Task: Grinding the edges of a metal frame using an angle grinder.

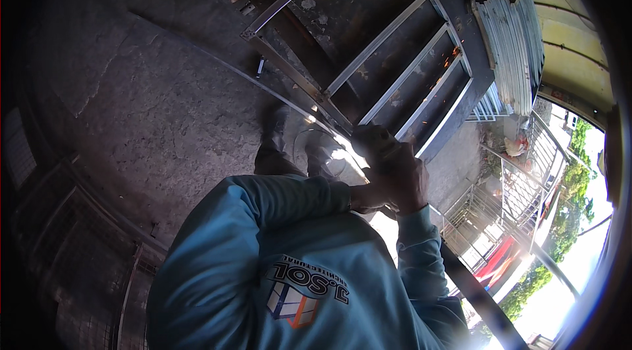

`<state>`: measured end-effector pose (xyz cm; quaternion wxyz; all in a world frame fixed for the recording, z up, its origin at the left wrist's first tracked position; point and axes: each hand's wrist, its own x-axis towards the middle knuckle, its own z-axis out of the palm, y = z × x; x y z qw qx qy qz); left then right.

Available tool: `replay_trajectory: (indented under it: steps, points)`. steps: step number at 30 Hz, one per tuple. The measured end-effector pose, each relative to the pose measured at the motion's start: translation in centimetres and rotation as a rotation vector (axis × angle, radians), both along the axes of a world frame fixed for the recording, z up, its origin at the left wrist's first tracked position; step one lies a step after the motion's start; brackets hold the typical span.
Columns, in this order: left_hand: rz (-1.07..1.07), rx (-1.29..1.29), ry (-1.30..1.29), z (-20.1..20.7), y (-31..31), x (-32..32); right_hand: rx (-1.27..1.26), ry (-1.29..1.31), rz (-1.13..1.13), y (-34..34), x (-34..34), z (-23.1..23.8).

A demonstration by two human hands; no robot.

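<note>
My right hand is closed around a dark, rounded power tool, which looks like an angle grinder. Close below it, my left hand is at the rear of the tool, its fingers partly hidden by the right hand. The tool's head is against the near side of a welded metal frame with several parallel bars. Orange sparks show over the far bars. Shadow hides the tool's disc and its exact contact point.
A long thin metal bar slants across the concrete floor at left. Stacked corrugated sheets stand at far right. Metal railings and bright daylight are on the right. A dark beam crosses the lower right. My shoe is beside the frame.
</note>
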<state>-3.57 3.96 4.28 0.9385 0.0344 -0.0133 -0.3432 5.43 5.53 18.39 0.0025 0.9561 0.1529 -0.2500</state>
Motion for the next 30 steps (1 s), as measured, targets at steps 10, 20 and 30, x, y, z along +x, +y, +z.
replay_trajectory:
  steps: [10, 20, 30]
  points:
    - [-0.073, -0.015, 0.007, 2.4, 1.5, -0.5, 0.023, 0.036, -0.021, 0.0, -0.4, 1.3]
    - [-0.020, -0.036, 0.030, 0.9, 0.0, -0.1, -0.094, 0.015, 0.050, 1.7, 0.4, 0.5]
    - [0.027, -0.040, 0.004, 2.0, 1.3, 0.3, -0.091, 0.049, 0.080, 0.9, 0.6, -0.3]
